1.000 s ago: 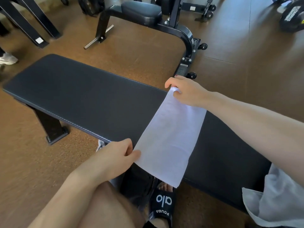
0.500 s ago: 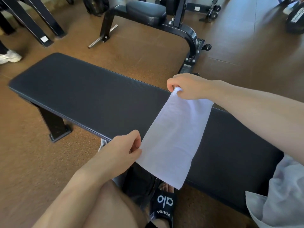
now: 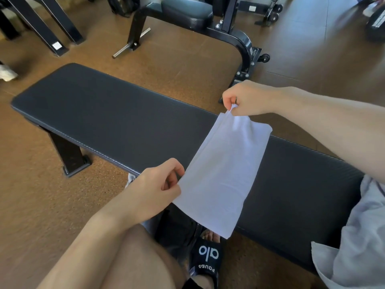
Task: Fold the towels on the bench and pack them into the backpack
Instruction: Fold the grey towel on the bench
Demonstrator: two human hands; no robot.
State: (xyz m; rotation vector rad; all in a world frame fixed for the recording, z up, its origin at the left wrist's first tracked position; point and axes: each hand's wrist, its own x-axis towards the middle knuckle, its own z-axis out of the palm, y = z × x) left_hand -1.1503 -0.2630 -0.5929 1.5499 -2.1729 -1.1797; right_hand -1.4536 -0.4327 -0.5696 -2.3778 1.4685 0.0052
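A white towel [image 3: 220, 174], folded into a long strip, hangs in the air over the black padded bench [image 3: 116, 126]. My right hand [image 3: 248, 100] pinches its far corner above the bench's back edge. My left hand [image 3: 154, 188] pinches its near left corner in front of the bench. The towel's near end droops past the bench's front edge. A second pale towel [image 3: 358, 243] lies crumpled on the bench at the right. A dark bag-like thing [image 3: 179, 230] sits on the floor under the towel; I cannot tell whether it is the backpack.
My bare knee [image 3: 133, 259] and a black slide sandal [image 3: 206, 259] are at the bottom. A black gym machine [image 3: 208, 24] stands behind the bench, dark frame legs [image 3: 52, 28] at the back left. A white shoe [image 3: 7, 73] shows at the left edge. The floor is brown.
My right hand has lifted the towel's far corner off the bench, so that end now bunches and sags. My left hand keeps its grip on the near corner.
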